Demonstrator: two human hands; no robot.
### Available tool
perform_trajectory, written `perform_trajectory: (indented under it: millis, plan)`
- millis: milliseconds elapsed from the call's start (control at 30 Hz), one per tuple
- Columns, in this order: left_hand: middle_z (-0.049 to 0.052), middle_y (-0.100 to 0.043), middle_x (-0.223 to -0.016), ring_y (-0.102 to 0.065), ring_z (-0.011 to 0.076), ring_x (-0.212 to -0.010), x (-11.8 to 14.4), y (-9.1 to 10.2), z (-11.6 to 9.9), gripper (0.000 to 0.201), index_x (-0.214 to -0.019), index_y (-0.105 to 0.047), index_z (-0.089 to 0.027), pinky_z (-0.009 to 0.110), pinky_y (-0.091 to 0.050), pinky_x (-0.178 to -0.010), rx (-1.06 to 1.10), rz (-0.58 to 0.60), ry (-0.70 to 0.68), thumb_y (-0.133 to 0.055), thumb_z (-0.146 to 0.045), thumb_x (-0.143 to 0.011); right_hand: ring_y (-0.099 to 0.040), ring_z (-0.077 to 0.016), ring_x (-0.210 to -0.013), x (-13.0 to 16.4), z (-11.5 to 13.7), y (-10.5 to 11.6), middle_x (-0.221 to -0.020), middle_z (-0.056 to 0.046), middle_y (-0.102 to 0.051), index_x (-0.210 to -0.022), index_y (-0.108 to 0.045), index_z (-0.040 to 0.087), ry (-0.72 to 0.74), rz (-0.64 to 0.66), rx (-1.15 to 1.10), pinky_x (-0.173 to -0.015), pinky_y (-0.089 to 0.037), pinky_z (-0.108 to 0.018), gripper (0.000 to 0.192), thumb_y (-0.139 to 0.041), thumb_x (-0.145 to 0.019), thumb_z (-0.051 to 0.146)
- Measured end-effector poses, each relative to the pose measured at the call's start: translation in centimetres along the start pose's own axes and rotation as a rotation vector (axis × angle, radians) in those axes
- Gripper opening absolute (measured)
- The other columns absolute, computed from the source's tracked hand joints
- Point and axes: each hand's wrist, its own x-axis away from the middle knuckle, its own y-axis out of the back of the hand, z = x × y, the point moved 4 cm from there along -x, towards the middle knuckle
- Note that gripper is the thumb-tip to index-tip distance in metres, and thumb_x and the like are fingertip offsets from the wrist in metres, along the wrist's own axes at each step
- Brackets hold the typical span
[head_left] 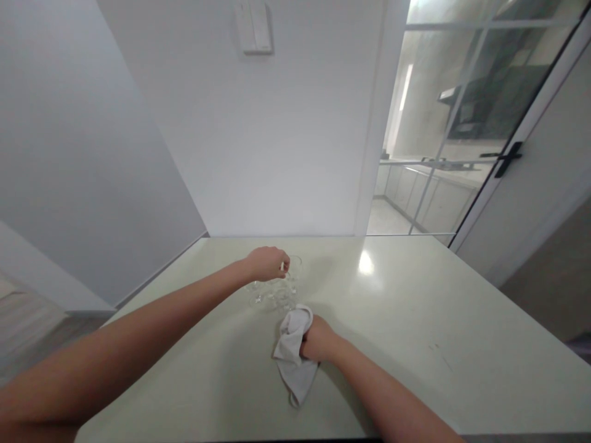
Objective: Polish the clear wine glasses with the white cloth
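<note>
Several clear glasses [282, 299] are grouped near the middle of the pale table, their outlines faint against its surface. My left hand [268, 263] reaches over them from the left, its fingers curled and pinching at the edge of a clear glass [297, 263] at the back of the group. Closer to me, my right hand [319, 338] grips a white cloth [292, 344]. The cloth is bunched at the top, and its lower corner hangs down toward the front. My right fingers are partly hidden in its folds.
The glossy pale table [392, 344] meets a white wall [286, 135] at its far edge. A wall switch [253, 27] is higher up. To the right stands a glass-paned door with a black handle [508, 159], a kitchen visible through it.
</note>
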Motion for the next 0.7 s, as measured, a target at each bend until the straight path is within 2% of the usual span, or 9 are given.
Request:
perform_trajectory:
  millis: [267, 400, 533, 700]
  plan:
    - [0.006, -0.076, -0.098, -0.069, 0.0240, -0.091, 0.3, -0.2, 0.5, 0.028, -0.103, -0.073, -0.027, 0.031, -0.049, -0.076, 0.007, 0.010, 0.051, -0.068, -0.037, -0.078, -0.068, -0.0225, -0.099, 0.0, 0.4, 0.4, -0.108, -0.005, -0.075, -0.095, -0.074, 0.024, 0.021, -0.005, -0.044, -0.091, -0.051, -0.030, 0.024, -0.067, -0.072, 0.021]
    - [0.004, -0.076, -0.097, -0.069, 0.0222, -0.088, 1.1, -0.2, 0.3, 0.027, -0.106, -0.071, -0.027, 0.030, -0.049, -0.075, 0.058, -0.034, 0.049, -0.065, -0.037, -0.081, -0.069, -0.0231, -0.097, 0.0, 0.0, 0.3, -0.104, -0.006, -0.076, -0.092, -0.075, 0.023, 0.019, -0.013, -0.056, -0.089, -0.052, -0.030, 0.022, -0.066, -0.072, 0.021]
    - [0.003, -0.076, -0.096, -0.069, 0.0207, -0.086, 1.3, -0.6, 0.2, 0.025, -0.104, -0.071, -0.026, 0.028, -0.048, -0.073, 0.120, -0.105, 0.071, -0.062, -0.036, -0.083, -0.067, -0.0229, -0.102, 0.0, -0.3, 0.1, -0.105, -0.005, -0.076, -0.092, -0.074, 0.024, 0.022, -0.007, -0.077, -0.093, -0.050, -0.031, 0.022, -0.065, -0.072, 0.020]
    - [0.002, -0.076, -0.094, -0.069, 0.0198, -0.082, 1.0, -1.0, 0.5, 0.025, -0.102, -0.072, -0.026, 0.027, -0.046, -0.069, 0.159, -0.128, 0.074, -0.062, -0.037, -0.081, -0.067, -0.0222, -0.102, 0.1, -0.2, 0.4, -0.101, -0.003, -0.076, -0.092, -0.073, 0.025, -0.008, -0.017, -0.105, -0.094, -0.050, -0.030, 0.024, -0.066, -0.070, 0.019]
